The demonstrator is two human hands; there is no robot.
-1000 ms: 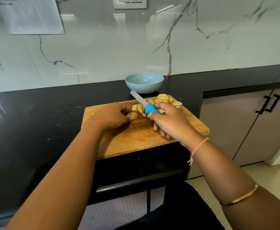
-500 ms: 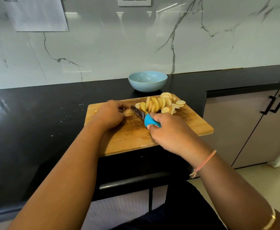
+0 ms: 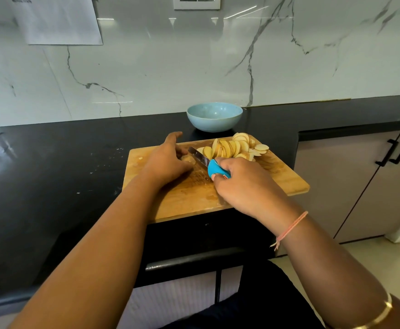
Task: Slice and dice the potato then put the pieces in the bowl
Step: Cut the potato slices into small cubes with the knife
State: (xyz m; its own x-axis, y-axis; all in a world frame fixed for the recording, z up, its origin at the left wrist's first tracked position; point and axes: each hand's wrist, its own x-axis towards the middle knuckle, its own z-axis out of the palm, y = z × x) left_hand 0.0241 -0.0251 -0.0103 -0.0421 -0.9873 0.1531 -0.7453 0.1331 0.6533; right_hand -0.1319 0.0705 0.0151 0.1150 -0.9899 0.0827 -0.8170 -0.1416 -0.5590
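Observation:
A wooden cutting board point(image 3: 277, 176) lies on the black counter. A fan of thin potato slices point(image 3: 232, 147) sits at its far right part. My left hand point(image 3: 168, 160) covers and holds a small leftover potato end point(image 3: 187, 159), with the index finger stretched out toward the far edge. My right hand point(image 3: 246, 186) grips the blue handle of a knife point(image 3: 214, 168). Its blade lies low on the board between the potato end and the slices. A light blue bowl point(image 3: 214, 117) stands just behind the board; I see no pieces in it.
The black counter point(image 3: 63, 174) stretches left, with small white specks on it. The board's near edge overhangs the counter front. Beige cabinet doors with black handles point(image 3: 393, 150) stand at the right. A marble wall with a taped paper sheet point(image 3: 59, 20) rises behind.
The knife came down from a raised position onto the board beside the potato end. My left index finger has lifted and stretched outward.

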